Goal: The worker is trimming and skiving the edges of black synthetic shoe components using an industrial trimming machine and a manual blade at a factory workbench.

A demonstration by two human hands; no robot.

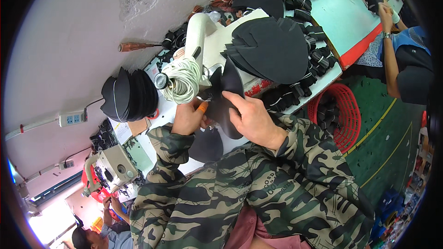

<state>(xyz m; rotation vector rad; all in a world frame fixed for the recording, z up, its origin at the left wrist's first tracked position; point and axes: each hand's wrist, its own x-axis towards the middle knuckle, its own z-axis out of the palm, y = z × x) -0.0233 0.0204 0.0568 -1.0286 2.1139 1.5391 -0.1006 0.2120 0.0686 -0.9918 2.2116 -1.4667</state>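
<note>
At the white sewing machine (197,30), a curved black sheet piece (226,117) stands bent beside the needle area. My left hand (187,117), an orange band round one finger, is closed on the piece's left edge; its fingertips are partly hidden. From the right, my right hand (258,120) holds the same piece, index finger stretched along its surface and thumb lower down; the other fingers are tucked out of sight. Below the piece lies another flat black sheet (206,145). A coil of white cord (182,80) hangs on the machine's near end, screening part of it.
A fanned stack of black cut pieces (272,48) lies right of the machine, and a tied black bundle (128,96) stands left. Small black bundles (320,60) line the table. A red basket (348,117) is on the green floor. Other people work at far right and lower left.
</note>
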